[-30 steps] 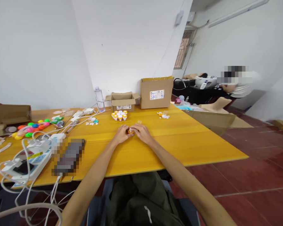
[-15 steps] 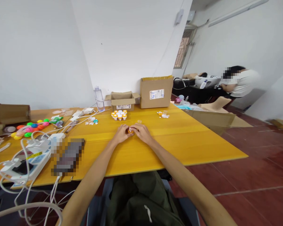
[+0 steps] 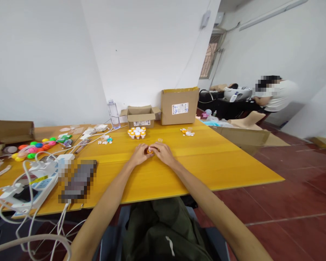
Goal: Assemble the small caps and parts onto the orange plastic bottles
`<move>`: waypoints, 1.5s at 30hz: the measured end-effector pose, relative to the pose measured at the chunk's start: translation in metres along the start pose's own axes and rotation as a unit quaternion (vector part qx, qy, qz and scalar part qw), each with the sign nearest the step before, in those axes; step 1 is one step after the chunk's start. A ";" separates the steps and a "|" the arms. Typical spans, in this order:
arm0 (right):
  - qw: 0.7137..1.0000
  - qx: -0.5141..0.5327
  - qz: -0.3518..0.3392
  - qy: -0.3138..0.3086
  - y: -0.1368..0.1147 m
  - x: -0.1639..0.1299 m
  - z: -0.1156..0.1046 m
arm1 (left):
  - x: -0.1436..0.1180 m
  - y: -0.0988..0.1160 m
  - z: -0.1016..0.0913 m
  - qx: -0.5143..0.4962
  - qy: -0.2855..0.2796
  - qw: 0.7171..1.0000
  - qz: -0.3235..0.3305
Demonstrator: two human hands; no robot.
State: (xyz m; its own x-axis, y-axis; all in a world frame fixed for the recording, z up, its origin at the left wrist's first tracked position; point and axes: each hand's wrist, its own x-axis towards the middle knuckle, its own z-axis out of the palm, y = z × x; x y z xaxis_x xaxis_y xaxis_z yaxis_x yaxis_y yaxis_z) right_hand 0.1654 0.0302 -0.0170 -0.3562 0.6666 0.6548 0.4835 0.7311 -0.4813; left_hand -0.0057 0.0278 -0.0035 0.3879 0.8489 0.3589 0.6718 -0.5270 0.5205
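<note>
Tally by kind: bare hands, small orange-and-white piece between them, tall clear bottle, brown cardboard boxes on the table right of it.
Left hand and right hand: 2
Piece: 1
Bottle: 1
Open box and taller box: 2
Total: 6

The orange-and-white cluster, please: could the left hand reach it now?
Probably yes: the cluster stands beyond the left hand, nothing visibly between, though it seems to hold an orange piece.

From our seat we see a smooth, softly glossy, wood-look tabletop (image 3: 206, 163); towards eleven o'clock, a clear plastic bottle (image 3: 113, 115) and smooth, plastic-looking capped pieces (image 3: 137, 131); at twelve, a matt cardboard box (image 3: 179, 107); at three, shiny floor tiles (image 3: 282, 195).
</note>
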 end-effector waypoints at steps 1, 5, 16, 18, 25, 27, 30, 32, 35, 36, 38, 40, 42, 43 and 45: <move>1.000 0.000 0.000 0.000 0.000 0.000 0.000 | 0.000 0.000 0.000 0.003 -0.001 1.000 0.000; 1.000 0.002 0.004 0.001 -0.001 0.000 0.000 | 0.000 -0.001 0.000 0.013 -0.004 1.000 0.002; 1.000 -0.003 0.008 0.005 0.001 -0.001 0.002 | 0.000 -0.003 0.002 0.018 -0.005 1.000 0.002; 1.000 -0.004 0.009 0.002 0.002 -0.001 0.003 | 0.000 -0.003 0.002 0.017 -0.005 1.000 0.001; 1.000 -0.012 0.003 -0.006 0.001 -0.001 0.002 | 0.000 -0.001 0.001 0.016 -0.006 1.000 0.000; 1.000 -0.012 -0.007 -0.008 0.000 -0.001 0.002 | -0.001 -0.001 0.001 0.013 -0.006 1.000 0.000; 1.000 -0.014 -0.018 -0.014 -0.001 -0.001 0.002 | 0.000 -0.002 0.001 0.009 -0.007 1.000 0.000; 0.999 -0.019 -0.019 -0.020 0.000 -0.001 0.002 | 0.000 -0.002 0.001 0.007 -0.008 1.000 0.003; 0.999 -0.036 -0.017 -0.028 0.002 -0.001 0.003 | 0.000 -0.003 0.001 0.005 -0.007 1.000 0.006; 0.998 -0.042 -0.017 -0.031 0.002 -0.002 0.003 | 0.000 -0.003 0.001 0.004 -0.007 1.000 0.006; 0.998 -0.051 -0.019 -0.036 0.003 -0.002 0.003 | 0.001 -0.003 0.001 0.003 -0.008 1.000 0.008; 0.998 -0.051 -0.021 -0.040 0.003 -0.002 0.002 | 0.001 -0.004 0.002 0.000 -0.008 1.000 0.011; 0.998 -0.046 -0.024 -0.041 0.004 -0.001 0.002 | 0.001 -0.005 0.002 -0.004 -0.006 1.000 0.014; 0.998 -0.043 -0.025 -0.041 0.004 -0.001 0.002 | 0.001 -0.005 0.002 -0.006 -0.006 1.000 0.014; 0.998 -0.034 -0.027 -0.040 0.004 -0.001 0.001 | 0.001 -0.005 0.002 -0.010 -0.007 1.000 0.012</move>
State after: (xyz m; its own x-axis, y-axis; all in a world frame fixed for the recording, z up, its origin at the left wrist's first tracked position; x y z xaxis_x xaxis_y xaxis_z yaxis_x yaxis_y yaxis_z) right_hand 0.1668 0.0328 -0.0205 -0.4447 0.6387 0.6279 0.5138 0.7562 -0.4052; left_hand -0.0071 0.0313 -0.0071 0.4117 0.8368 0.3609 0.6501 -0.5472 0.5272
